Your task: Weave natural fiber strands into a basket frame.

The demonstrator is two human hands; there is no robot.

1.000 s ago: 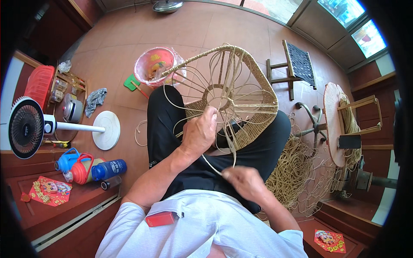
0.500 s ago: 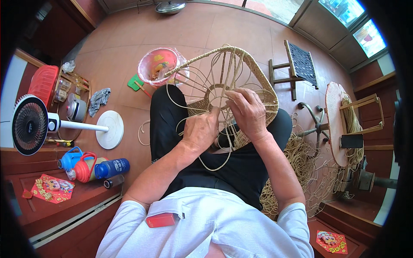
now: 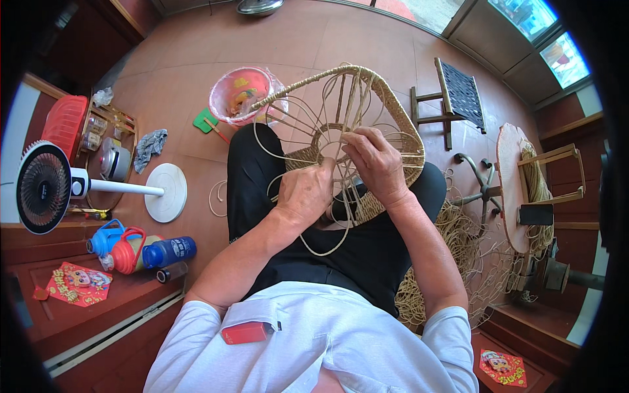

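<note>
A woven straw-coloured basket frame (image 3: 409, 137) rests across my lap, with cords radiating from a small ring (image 3: 319, 137) at its middle. My left hand (image 3: 305, 191) is closed at the near edge of that ring, thumb raised against the cords. Pinched between thumb and fingers of my right hand (image 3: 376, 164) is thin cord at the ring's right side. A loose loop of cord (image 3: 326, 254) hangs below my hands over my black trousers. My hands hide part of the strands, and exactly which strand my left fingers grip is hard to see.
A pink lined bucket (image 3: 219, 105) and green swatter (image 3: 205, 121) lie beyond my left knee. At left stand a white fan (image 3: 124, 190) and several bottles (image 3: 171, 252). A woven-seat stool (image 3: 462, 95), a wheeled base (image 3: 486, 191) and heaped cord (image 3: 452, 239) are at right.
Both hands stay at the central ring with only slight finger movement. The view has shifted slightly, and the basket frame sits almost as before.
</note>
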